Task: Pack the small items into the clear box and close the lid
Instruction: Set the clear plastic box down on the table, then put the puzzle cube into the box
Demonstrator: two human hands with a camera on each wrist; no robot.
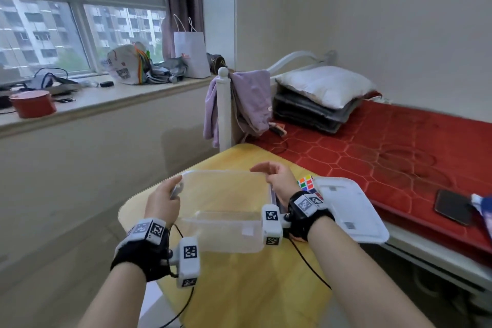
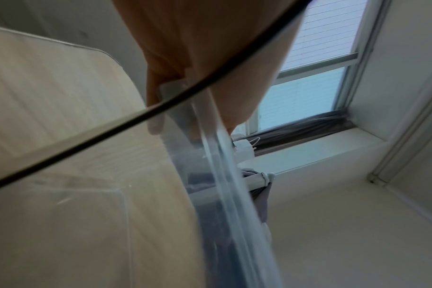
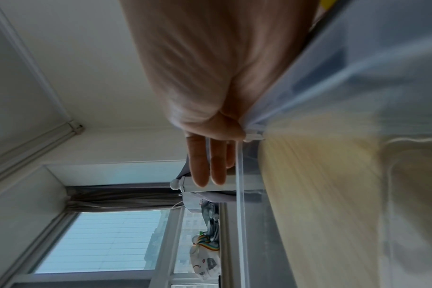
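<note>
We see the clear box (image 1: 226, 210) low in the middle of the head view, over the yellow table (image 1: 253, 287). Our left hand (image 1: 162, 200) curls its fingers round the box's left rim, while our right hand (image 1: 277, 181) lies against the right rim, fingers stretched straight. The white lid (image 1: 351, 210) lies at lower right, beside a colour cube (image 1: 307, 184).

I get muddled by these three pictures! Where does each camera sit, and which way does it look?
Head: on the head, facing forward-down at the clear plastic box and yellow wooden table; forearms, left grip, right grip show.
Left wrist: on that wrist, facing along curled fingers holding the box's side.
Right wrist: likewise, along straight fingers beside the box.
Shared: both wrist views see the glass window.
</note>
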